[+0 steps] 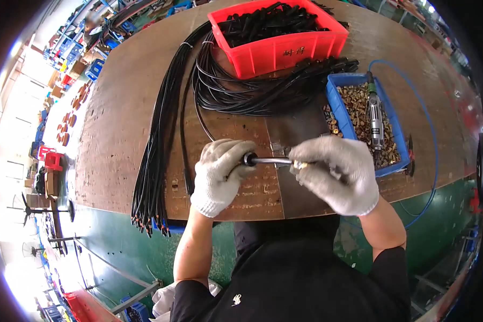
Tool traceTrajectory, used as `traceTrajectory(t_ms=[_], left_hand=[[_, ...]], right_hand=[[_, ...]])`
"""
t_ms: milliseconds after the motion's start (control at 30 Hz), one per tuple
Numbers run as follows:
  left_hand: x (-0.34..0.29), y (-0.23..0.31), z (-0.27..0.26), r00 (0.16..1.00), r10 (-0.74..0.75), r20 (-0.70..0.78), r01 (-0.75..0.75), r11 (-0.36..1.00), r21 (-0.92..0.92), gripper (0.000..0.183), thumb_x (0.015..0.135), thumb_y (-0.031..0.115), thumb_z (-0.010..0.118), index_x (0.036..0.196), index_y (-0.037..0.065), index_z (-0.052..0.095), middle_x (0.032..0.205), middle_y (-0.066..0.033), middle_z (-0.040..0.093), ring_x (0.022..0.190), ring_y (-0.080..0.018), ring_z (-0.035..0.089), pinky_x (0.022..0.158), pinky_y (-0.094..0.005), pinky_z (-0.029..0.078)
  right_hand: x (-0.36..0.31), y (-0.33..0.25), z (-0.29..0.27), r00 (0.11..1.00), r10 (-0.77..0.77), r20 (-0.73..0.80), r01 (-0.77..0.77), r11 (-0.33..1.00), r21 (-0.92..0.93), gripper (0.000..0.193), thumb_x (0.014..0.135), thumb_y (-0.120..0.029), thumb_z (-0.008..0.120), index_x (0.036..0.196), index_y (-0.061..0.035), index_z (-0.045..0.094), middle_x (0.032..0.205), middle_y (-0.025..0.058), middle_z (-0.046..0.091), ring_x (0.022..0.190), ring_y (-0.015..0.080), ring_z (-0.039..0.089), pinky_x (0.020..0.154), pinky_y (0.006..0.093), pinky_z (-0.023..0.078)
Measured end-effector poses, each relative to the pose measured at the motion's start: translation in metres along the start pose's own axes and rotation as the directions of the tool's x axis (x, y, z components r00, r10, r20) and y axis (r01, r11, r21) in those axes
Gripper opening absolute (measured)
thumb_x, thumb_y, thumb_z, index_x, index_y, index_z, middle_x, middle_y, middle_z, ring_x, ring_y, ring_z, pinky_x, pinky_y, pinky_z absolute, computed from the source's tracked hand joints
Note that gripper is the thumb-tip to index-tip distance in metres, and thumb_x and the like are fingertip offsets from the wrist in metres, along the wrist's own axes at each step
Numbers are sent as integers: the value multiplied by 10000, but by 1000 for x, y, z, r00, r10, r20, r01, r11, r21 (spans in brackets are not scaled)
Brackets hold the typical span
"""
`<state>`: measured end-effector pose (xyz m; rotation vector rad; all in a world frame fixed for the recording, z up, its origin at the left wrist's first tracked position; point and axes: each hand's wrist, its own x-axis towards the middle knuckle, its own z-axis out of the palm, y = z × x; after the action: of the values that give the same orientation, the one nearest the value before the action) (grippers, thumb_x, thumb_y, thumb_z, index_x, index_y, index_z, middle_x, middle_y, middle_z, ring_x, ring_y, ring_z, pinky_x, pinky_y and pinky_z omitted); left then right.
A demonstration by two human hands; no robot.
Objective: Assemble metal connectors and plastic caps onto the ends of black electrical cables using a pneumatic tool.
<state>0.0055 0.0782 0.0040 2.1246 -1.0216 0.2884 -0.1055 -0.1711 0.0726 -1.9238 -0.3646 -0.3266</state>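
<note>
Fingers of the left hand (220,174) clamp the black hose end (249,159) — right hand (338,173) grips the brass fitting (300,165); misaligned, it could cross-thread.

A factory assembly workshop: a worn wooden bench (118,123) carries parts bins (284,51), cable bundles (155,150), brass fittings (359,110) and an air tool (374,115).

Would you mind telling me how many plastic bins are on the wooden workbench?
2: a red plastic bin of black parts at the far edge, and a blue plastic bin of brass fittings beside the gloved right hand.
</note>
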Motion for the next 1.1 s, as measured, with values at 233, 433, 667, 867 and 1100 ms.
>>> traceTrajectory(t_ms=[233, 433, 667, 867, 1100], left_hand=[[-2, 9, 4, 998, 43, -42, -48, 991, -126, 455, 717, 110, 834, 1167, 102, 762, 1114, -93, 761, 1102, -335, 713, 999, -464, 529], [-4, 10, 1, 997, 60, -42, -65, 990, -125, 477, 673, 4, 677, 1140, 43, 763, 1128, -160, 753, 1120, -393, 696, 1001, -469, 550], [-7, 15, 0, 998, 45, -37, -48, 996, -75, 511, 660, 112, 868, 1164, 113, 778, 1075, -86, 755, 1046, -326, 712, 934, -448, 548], [-10, 20, 8, 995, -32, 92, 50, 976, -211, 452, 692, 81, 841, 1137, 63, 768, 1061, -153, 738, 962, -374, 716, 861, -444, 571], [-17, 33, 11, 986, -108, 129, 140, 952, -271, 450, 689, 66, 851, 1131, 45, 770, 1030, -157, 763, 939, -339, 752, 823, -402, 591]], right_hand=[[-9, -1, 22, 849, -523, 70, 516, 795, -318, 407, 777, -169, 922, 1123, -100, 719, 946, 31, 749, 729, 207, 745, 621, 328, 583], [-15, -1, 33, 787, -607, 114, 597, 701, -390, 363, 806, -222, 902, 1107, -111, 733, 925, 36, 720, 727, 193, 736, 607, 310, 593], [-9, 11, 26, 843, -538, -13, 517, 817, -254, 393, 748, -143, 953, 1079, -102, 746, 918, 53, 764, 699, 232, 747, 587, 337, 594], [-17, 7, 16, 992, -94, -83, 83, 989, -124, 234, 854, -38, 878, 1047, -49, 746, 906, 104, 790, 710, 231, 770, 625, 295, 586], [-29, 17, 17, 995, 55, -87, -51, 998, 48, 190, 919, -51, 835, 1081, -30, 739, 936, 109, 801, 751, 188, 788, 667, 283, 599]])
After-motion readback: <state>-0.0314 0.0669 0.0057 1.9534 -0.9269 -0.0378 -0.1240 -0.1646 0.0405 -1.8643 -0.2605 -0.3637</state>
